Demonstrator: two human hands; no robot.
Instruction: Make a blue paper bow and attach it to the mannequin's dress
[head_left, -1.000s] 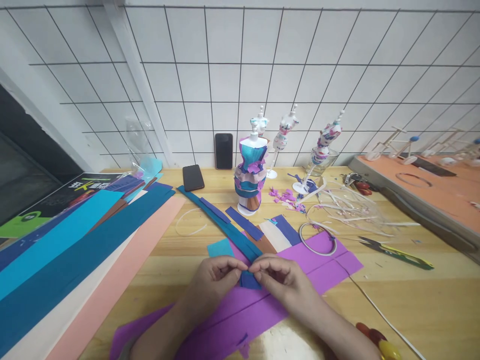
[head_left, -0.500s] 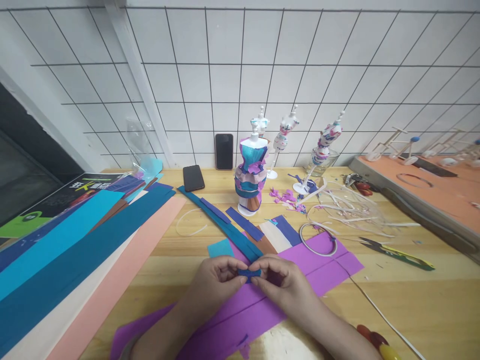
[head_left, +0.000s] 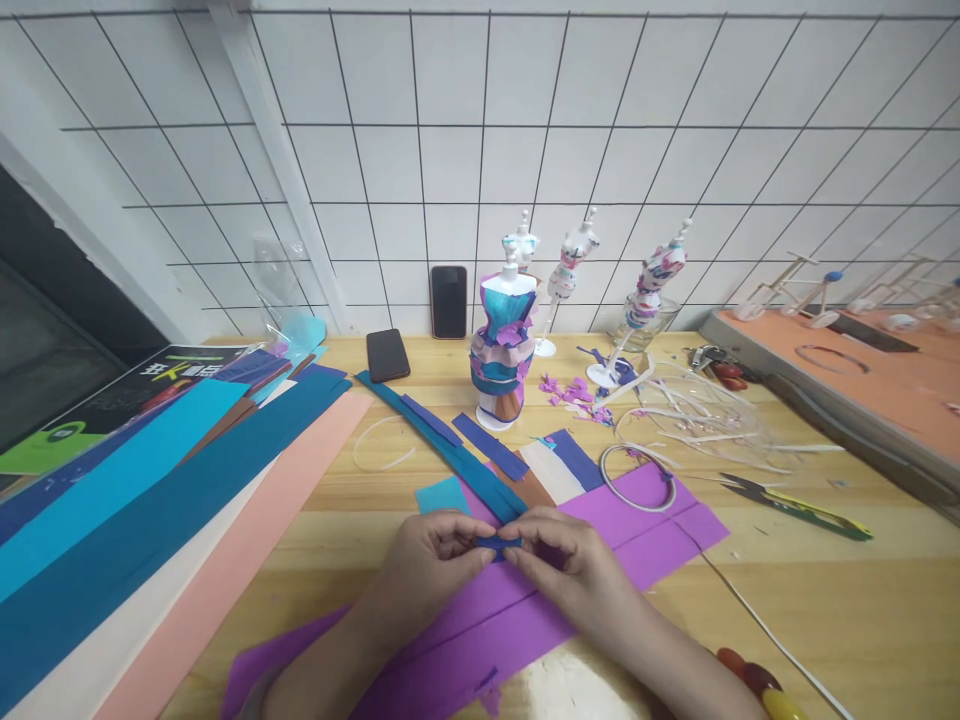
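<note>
Between the fingertips of both hands is a small folded piece of dark blue crepe paper [head_left: 498,544]. My left hand [head_left: 435,560] pinches its left end and my right hand [head_left: 566,565] pinches its right end. Both hands are just above a purple crepe paper sheet [head_left: 480,640] that lies slantwise on the table. A long teal paper strip [head_left: 442,450] runs from behind the fingers toward the back left. Beyond the hands stands a small mannequin [head_left: 504,350] dressed in teal, purple and brown paper.
Long coloured paper strips [head_left: 187,500] cover the left side. Scissors [head_left: 795,507], a wire ring [head_left: 637,480] and tangled white strips [head_left: 697,410] lie to the right. Several more mannequins [head_left: 574,260] stand behind, along with a phone [head_left: 448,302] against the tiled wall and another phone [head_left: 388,356] lying flat.
The fingers have shifted slightly on the blue paper, and it looks flatter between them. Both hands stay in nearly the same place.
</note>
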